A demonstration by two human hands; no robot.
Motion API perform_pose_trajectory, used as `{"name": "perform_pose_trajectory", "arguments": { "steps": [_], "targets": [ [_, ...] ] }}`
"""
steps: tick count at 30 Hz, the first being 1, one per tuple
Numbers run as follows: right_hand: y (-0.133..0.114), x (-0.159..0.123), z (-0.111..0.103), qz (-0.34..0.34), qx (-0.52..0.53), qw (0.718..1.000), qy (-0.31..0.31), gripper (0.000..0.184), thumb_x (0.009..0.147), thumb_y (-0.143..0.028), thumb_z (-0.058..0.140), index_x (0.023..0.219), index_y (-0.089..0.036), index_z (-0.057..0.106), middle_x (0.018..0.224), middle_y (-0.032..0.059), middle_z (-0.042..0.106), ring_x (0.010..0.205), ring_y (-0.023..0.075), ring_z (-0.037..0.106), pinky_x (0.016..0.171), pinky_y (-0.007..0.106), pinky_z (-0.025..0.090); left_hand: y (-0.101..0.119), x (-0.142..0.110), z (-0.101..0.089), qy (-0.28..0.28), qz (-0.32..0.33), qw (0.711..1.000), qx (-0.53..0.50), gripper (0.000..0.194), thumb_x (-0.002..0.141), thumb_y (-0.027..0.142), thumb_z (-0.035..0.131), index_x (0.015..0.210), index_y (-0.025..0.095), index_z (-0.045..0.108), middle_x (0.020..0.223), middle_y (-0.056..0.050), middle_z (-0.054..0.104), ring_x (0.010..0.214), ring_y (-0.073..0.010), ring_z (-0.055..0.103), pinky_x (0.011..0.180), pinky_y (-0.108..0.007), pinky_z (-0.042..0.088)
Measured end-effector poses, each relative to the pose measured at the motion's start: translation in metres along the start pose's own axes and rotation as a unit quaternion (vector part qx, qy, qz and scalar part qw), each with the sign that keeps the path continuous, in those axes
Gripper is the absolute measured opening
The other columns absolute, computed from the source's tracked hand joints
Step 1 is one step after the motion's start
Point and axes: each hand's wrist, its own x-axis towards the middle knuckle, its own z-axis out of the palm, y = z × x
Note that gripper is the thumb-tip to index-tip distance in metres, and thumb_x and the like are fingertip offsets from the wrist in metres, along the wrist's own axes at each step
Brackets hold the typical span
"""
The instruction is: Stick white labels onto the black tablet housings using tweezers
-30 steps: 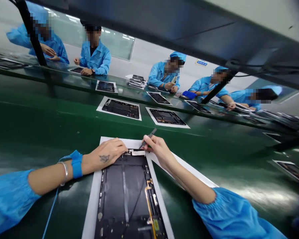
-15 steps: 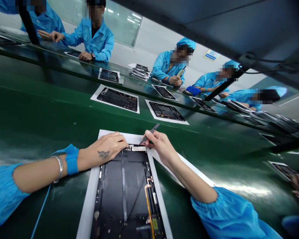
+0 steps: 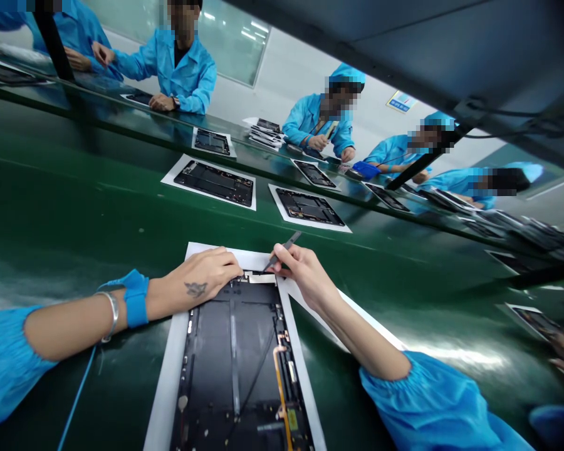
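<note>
An opened black tablet chassis (image 3: 237, 369) lies on a white sheet (image 3: 169, 388) on the green conveyor belt (image 3: 75, 207), right in front of me. My left hand (image 3: 202, 279) rests on the chassis's far left corner, fingers curled and pressed down on it. My right hand (image 3: 303, 272) pinches dark tweezers (image 3: 282, 249) like a pen, with the tip touching the far edge of the chassis near a small white part (image 3: 261, 277). A blue wrist strap (image 3: 134, 299) with a cord sits on my left wrist.
Two more chassis on white sheets (image 3: 214, 181) (image 3: 308, 207) lie farther along the belt. Beyond it runs a bench with more units and a stack (image 3: 266, 133). Several people in blue coats work there. A dark overhead rail (image 3: 404, 44) crosses above.
The view has shifted slightly; both hands stay at the far edge of the chassis with the tweezers tip in place. People across the belt have moved their arms.
</note>
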Motion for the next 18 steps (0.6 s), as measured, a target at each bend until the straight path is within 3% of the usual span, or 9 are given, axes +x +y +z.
{"name": "perform_pose_trajectory", "arguments": {
  "steps": [10,18],
  "targets": [
    [0.0,0.0002,0.0014,-0.007,-0.002,1.0,0.001,0.058,0.061,-0.072,0.079,0.056,-0.019,0.055,0.061,0.0019,0.057,0.067,0.0176,0.06,0.074,0.034,0.052,0.0,0.0006,-0.0011,-0.004,0.0,1.0,-0.013,0.034,0.105,0.015,0.032,0.103,0.014,0.066,0.101,-0.008,0.065,0.092,-0.0194,0.059,0.087,-0.033,0.05],
    [0.0025,0.0006,0.0027,-0.013,0.005,1.0,0.004,0.057,0.062,-0.071,0.079,0.062,-0.019,0.055,0.058,-0.0002,0.056,0.065,0.0176,0.061,0.069,0.032,0.051,-0.0023,-0.0019,-0.0004,-0.022,-0.007,1.0,-0.01,0.034,0.104,0.016,0.034,0.12,0.019,0.063,0.109,-0.008,0.062,0.097,-0.0211,0.056,0.087,-0.034,0.049]
  ]
}}
